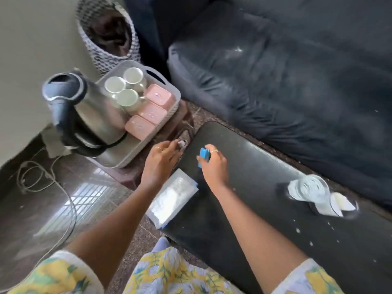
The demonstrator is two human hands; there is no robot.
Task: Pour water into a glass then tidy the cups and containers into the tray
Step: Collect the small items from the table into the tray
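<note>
Grey plastic tray (178, 93) w/ white cups (115, 84) & pink lidded tubs (158, 95); just right of it, right hand (214, 166) has fingers clamped on small blue plastic piece (204, 157), left hand (162, 160) fingers too blurred to tell; prob. best to lift piece clear over tray rim, avoiding full clear glass (307, 187) well right of tray.

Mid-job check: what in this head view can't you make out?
All in the head view:
Small item by the left hand: motion blur, so neither its kind nor the grip is clear.
Blue object in the right hand: fingers cover part of it; kind unclear.
Tray, near-left part: hidden by the kettle.
Basket contents: dark and blurred.
</note>
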